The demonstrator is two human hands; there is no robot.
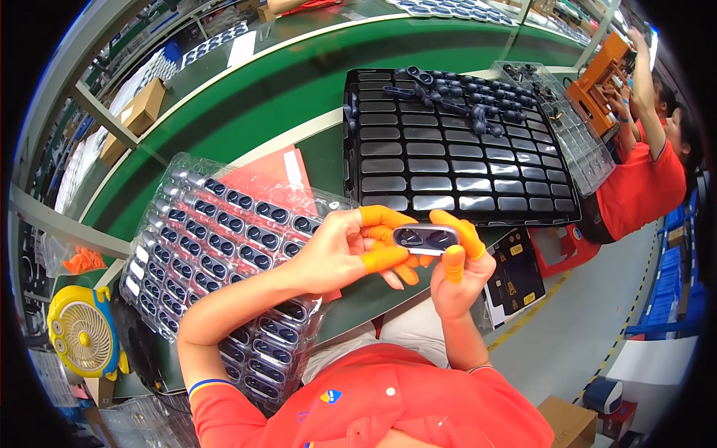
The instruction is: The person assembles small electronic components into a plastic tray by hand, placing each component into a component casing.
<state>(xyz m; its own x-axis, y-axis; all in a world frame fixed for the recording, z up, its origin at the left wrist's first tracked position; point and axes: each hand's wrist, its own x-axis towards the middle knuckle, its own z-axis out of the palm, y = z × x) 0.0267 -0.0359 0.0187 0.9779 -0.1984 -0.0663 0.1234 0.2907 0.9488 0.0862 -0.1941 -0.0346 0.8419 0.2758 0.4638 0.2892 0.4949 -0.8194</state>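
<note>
In front of the chest, near edge of the bench: both hands meet around one small part.
Hidden: the underside of the small oblong part cannot be seen; the fingers cover its ends. The near rows of the clear tray sit behind the left forearm.
Cut off: the fisheye rim darkens the corners, and the far shelves are bent and hard to read.
Left hand: closed in a pinch on the part's left end, with orange finger cots on the fingertips.
Right hand: pinching the right end, thumb up beside it, fingers curled over the top.
Part: grey, rounded, with dark oval windows, held between the two hands above the green bench.
Clear tray: to the left, filled with rows of similar parts, lying partly over a red sheet.
Black tray: far right of the hands, mostly bare pockets, with dark pieces along its far rows.
Yellow fan: near left, below the bench.
Co-worker: far right, in a red shirt, arms raised to an orange fixture.
</note>
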